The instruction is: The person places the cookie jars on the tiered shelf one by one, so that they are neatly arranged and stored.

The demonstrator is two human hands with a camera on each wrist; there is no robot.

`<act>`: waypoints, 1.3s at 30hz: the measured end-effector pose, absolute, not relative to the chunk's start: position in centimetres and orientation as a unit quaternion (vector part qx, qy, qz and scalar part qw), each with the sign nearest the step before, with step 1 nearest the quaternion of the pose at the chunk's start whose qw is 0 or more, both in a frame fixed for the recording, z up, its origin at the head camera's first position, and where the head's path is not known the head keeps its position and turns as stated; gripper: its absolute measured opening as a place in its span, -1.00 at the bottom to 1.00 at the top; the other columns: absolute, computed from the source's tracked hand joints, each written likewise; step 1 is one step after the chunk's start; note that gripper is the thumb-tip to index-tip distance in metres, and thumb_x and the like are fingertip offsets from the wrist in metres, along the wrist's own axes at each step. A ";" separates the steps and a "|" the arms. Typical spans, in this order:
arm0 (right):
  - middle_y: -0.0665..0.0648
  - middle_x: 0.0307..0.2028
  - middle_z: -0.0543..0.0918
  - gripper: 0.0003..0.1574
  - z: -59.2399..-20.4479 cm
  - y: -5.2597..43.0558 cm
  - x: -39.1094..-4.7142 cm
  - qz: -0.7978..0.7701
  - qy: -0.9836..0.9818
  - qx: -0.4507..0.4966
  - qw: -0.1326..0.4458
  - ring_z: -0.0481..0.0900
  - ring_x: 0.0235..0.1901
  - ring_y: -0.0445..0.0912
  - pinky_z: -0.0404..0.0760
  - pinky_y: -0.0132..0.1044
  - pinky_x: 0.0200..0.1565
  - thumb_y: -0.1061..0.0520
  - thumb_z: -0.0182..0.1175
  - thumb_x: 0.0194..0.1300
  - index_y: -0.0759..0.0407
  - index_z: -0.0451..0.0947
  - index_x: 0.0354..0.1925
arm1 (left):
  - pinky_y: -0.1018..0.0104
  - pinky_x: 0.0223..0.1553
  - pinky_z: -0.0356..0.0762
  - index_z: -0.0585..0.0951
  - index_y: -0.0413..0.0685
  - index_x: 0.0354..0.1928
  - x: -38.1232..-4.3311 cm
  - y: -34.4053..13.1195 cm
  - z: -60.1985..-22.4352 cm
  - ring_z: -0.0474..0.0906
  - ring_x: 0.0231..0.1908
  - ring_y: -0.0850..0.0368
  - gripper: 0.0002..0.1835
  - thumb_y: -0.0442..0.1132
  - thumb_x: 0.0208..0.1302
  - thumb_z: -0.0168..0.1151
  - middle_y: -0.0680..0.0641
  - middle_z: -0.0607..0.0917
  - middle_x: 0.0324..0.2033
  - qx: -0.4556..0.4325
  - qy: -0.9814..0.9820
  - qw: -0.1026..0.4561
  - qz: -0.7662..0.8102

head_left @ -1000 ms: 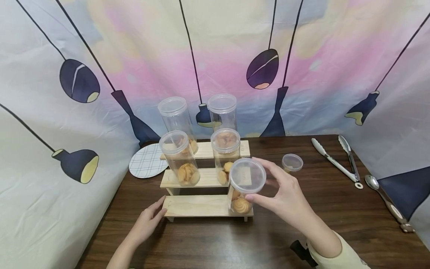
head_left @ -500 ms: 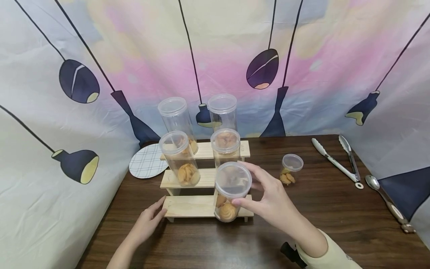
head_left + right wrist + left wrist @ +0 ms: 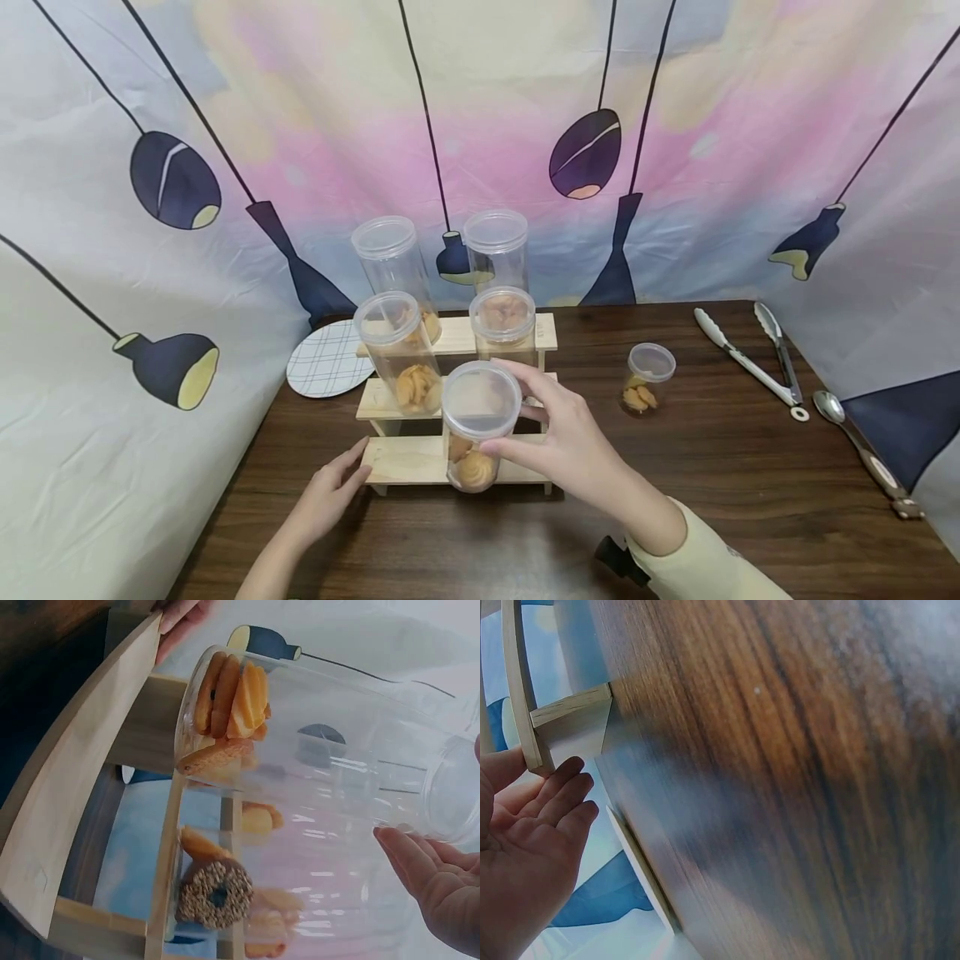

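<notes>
My right hand grips a clear lidded jar near its lid, thumb and fingers on opposite sides. Swirled cookies lie in the base of that jar, which is a little above the lowest tier of a wooden stepped stand. In the right wrist view a gap shows between jar and plank. My left hand holds the left end of this lowest tier; the left wrist view shows its thumb and fingers on either side of the plank. Two jars, one of them a cookie jar, stand on the middle tier.
Behind, two more jars, one a tall jar, stand on the top tier. A checked plate lies back left. To the right are a small lidded cup of cookies, tongs and a spoon. A printed cloth hangs behind.
My right hand has carried the jar leftward along the lowest tier, from its right end to near the middle. The small cup has come into full view. My left hand has stayed put.
</notes>
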State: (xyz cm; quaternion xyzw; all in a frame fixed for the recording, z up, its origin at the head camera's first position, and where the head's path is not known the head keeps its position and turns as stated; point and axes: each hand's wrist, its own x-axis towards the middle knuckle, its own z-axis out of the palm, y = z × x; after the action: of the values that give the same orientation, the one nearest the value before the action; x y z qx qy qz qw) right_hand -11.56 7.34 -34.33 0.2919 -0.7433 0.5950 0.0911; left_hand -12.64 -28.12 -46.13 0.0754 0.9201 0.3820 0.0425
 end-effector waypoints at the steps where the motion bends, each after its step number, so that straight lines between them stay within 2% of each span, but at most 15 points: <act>1: -0.02 0.07 0.54 -0.03 -34.4 7.1 -11.7 0.599 -0.740 0.294 0.087 0.52 0.06 -0.10 0.56 -0.29 0.01 0.01 0.52 -0.02 -0.14 0.33 0.34 | -0.22 0.23 0.18 0.26 -0.32 0.38 -12.7 -28.1 -46.1 0.20 0.30 -0.29 -0.40 -0.06 0.48 0.02 -0.37 0.32 0.30 0.076 0.920 0.042 0.382; 8: -0.03 0.10 0.51 0.00 -34.4 5.4 -12.2 0.615 -0.718 0.317 0.072 0.50 0.08 -0.10 0.54 -0.28 0.04 0.06 0.53 -0.02 -0.04 0.31 0.35 | -0.21 0.23 0.18 0.27 -0.34 0.38 -12.7 -27.9 -45.9 0.21 0.29 -0.29 -0.41 -0.09 0.47 0.03 -0.38 0.32 0.29 0.077 0.921 0.039 0.380; 15: -0.06 0.13 0.48 0.00 -35.2 3.8 -12.7 0.631 -0.700 0.328 0.064 0.48 0.11 -0.14 0.55 -0.26 0.03 0.07 0.53 -0.02 -0.04 0.31 0.36 | -0.24 0.23 0.16 0.27 -0.34 0.38 -12.5 -27.9 -45.6 0.18 0.30 -0.31 -0.42 -0.10 0.48 0.02 -0.38 0.32 0.29 0.080 0.920 0.039 0.381; 22: -0.06 0.13 0.46 0.00 -36.0 2.1 -13.4 0.611 -0.712 0.334 0.085 0.46 0.12 -0.16 0.55 -0.32 0.01 0.02 0.53 -0.03 -0.12 0.30 0.35 | -0.24 0.23 0.17 0.27 -0.32 0.38 -12.5 -28.0 -45.8 0.20 0.29 -0.31 -0.41 -0.08 0.48 0.02 -0.38 0.33 0.29 0.083 0.921 0.037 0.378; 35: -0.07 0.09 0.49 -0.02 -37.2 0.0 -14.5 0.575 -0.737 0.337 0.114 0.43 0.08 -0.17 0.54 -0.38 -0.01 -0.05 0.54 -0.05 -0.12 0.32 0.32 | -0.21 0.23 0.19 0.28 -0.31 0.38 -12.4 -28.1 -46.2 0.22 0.28 -0.29 -0.42 -0.10 0.47 0.03 -0.35 0.34 0.29 0.088 0.920 0.032 0.379; 39: -0.16 0.09 0.51 0.03 -37.5 -0.5 -14.8 0.531 -0.767 0.329 0.147 0.39 0.06 -0.21 0.40 -0.29 0.11 -0.08 0.57 -0.11 -0.16 0.32 0.31 | -0.23 0.22 0.18 0.27 -0.31 0.38 -12.5 -28.1 -46.1 0.21 0.28 -0.31 -0.42 -0.09 0.48 0.03 -0.37 0.33 0.29 0.089 0.918 0.033 0.385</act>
State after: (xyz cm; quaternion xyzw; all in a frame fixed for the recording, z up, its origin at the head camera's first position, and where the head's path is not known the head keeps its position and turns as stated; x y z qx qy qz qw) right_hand -14.83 -0.51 -37.51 0.3293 -0.7666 0.5314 0.1466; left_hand -12.47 -28.13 -46.13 0.0892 0.9179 0.3852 0.0329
